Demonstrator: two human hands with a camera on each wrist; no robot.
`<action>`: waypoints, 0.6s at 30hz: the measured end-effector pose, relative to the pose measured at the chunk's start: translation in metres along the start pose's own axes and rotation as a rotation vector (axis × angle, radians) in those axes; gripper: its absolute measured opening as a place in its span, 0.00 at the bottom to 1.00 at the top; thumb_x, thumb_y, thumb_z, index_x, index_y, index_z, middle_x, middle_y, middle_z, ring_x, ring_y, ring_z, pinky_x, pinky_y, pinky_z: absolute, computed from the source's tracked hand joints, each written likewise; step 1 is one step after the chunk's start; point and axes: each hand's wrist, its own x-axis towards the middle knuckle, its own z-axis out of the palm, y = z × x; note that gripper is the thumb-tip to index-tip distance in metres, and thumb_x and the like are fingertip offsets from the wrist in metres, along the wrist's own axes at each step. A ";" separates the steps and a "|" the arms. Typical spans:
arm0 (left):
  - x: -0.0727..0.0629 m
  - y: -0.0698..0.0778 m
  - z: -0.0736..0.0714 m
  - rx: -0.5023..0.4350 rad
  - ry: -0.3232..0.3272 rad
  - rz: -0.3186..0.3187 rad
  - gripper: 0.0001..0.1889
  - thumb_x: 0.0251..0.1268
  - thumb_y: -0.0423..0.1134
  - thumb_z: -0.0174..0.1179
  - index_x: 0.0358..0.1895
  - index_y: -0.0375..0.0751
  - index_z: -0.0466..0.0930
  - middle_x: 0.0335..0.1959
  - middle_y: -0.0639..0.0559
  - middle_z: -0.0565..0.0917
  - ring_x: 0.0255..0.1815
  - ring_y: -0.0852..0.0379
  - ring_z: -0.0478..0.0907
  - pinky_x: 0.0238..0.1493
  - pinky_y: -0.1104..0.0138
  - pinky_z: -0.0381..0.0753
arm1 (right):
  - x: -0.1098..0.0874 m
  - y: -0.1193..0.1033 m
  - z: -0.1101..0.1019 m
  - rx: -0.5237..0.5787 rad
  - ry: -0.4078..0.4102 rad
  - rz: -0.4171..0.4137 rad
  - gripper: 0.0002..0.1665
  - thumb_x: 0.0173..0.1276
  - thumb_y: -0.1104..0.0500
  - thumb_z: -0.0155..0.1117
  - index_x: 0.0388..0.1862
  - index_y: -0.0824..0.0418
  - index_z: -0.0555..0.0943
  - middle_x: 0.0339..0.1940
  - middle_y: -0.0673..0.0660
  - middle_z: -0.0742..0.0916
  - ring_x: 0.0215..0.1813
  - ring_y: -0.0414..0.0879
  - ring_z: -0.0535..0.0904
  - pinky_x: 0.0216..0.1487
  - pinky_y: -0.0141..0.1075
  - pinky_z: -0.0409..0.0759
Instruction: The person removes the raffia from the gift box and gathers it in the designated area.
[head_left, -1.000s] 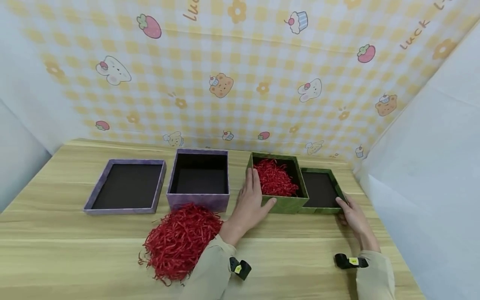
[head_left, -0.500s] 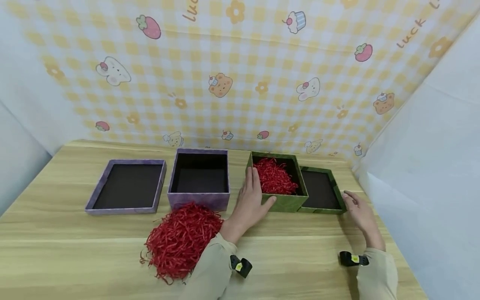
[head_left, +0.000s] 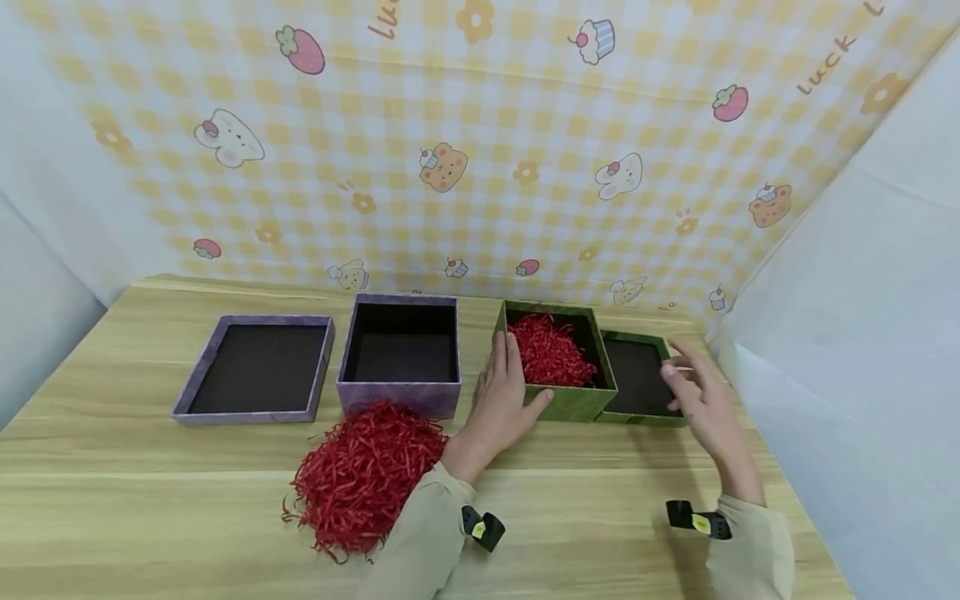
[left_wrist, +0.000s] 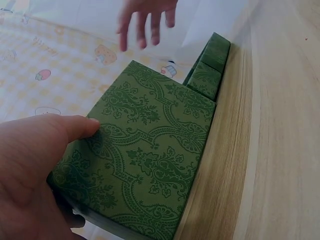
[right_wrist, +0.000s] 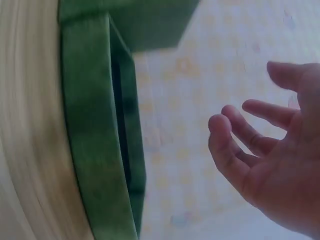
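Observation:
A green patterned box (head_left: 573, 405) stands without its lid, with red shredded paper (head_left: 553, 350) inside. My left hand (head_left: 498, 408) rests against its near left corner: straight fingers lie along the left wall, the thumb presses the front wall (left_wrist: 145, 145). To the right, the shallow green lid (head_left: 637, 379) lies with its dark inside facing up, partly hidden behind the box. My right hand (head_left: 705, 400) hovers above the lid's right edge, fingers loosely bent and holding nothing. In the right wrist view, that hand (right_wrist: 275, 160) is apart from the green lid (right_wrist: 95, 125).
A purple box (head_left: 399, 398), its dark inside bare, stands left of the green one. Farther left lies a purple lid (head_left: 247, 416), inside up. A pile of red shredded paper (head_left: 367, 483) sits on the wooden table (head_left: 150, 517) before the purple box. Behind hangs a checked cloth (head_left: 480, 225).
My right hand has let go of the green lid's right edge, drawn back to the right, then risen over that edge. The left hand stays on the green box.

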 end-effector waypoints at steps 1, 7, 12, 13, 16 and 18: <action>0.000 0.000 0.000 0.000 -0.001 -0.001 0.48 0.66 0.55 0.52 0.73 0.36 0.29 0.74 0.39 0.32 0.73 0.44 0.34 0.66 0.47 0.50 | 0.001 -0.004 0.006 0.025 -0.024 -0.028 0.30 0.75 0.52 0.46 0.73 0.56 0.57 0.55 0.64 0.73 0.45 0.39 0.73 0.31 0.38 0.80; 0.000 0.001 0.001 -0.005 -0.003 0.001 0.48 0.66 0.55 0.53 0.73 0.35 0.30 0.74 0.39 0.32 0.73 0.44 0.34 0.66 0.47 0.50 | 0.002 -0.018 0.037 0.029 -0.137 -0.083 0.34 0.74 0.52 0.49 0.75 0.53 0.51 0.64 0.63 0.68 0.63 0.58 0.65 0.52 0.51 0.72; -0.001 0.001 0.002 -0.011 0.006 0.004 0.48 0.66 0.54 0.53 0.73 0.35 0.30 0.74 0.39 0.32 0.73 0.44 0.34 0.66 0.47 0.50 | 0.002 -0.019 0.050 0.005 -0.159 -0.056 0.40 0.72 0.48 0.51 0.76 0.51 0.45 0.70 0.64 0.61 0.69 0.61 0.56 0.59 0.59 0.61; 0.000 0.001 0.002 -0.011 0.008 0.005 0.48 0.66 0.54 0.53 0.73 0.35 0.30 0.74 0.39 0.32 0.73 0.44 0.34 0.66 0.47 0.50 | 0.003 -0.019 0.052 -0.007 -0.162 -0.049 0.42 0.71 0.47 0.52 0.76 0.50 0.43 0.70 0.64 0.60 0.70 0.61 0.54 0.60 0.60 0.59; 0.000 0.000 0.002 -0.008 0.012 0.009 0.48 0.66 0.54 0.54 0.73 0.35 0.29 0.74 0.38 0.32 0.73 0.44 0.34 0.66 0.47 0.50 | 0.004 -0.018 0.059 -0.033 -0.172 -0.038 0.47 0.69 0.45 0.54 0.76 0.47 0.38 0.73 0.63 0.55 0.72 0.61 0.48 0.60 0.63 0.55; 0.000 0.000 0.002 -0.007 0.011 0.010 0.48 0.66 0.54 0.54 0.73 0.35 0.29 0.73 0.38 0.32 0.73 0.44 0.34 0.66 0.47 0.50 | 0.003 -0.018 0.063 -0.031 -0.178 -0.026 0.49 0.69 0.44 0.55 0.75 0.45 0.35 0.74 0.61 0.52 0.72 0.61 0.45 0.60 0.64 0.53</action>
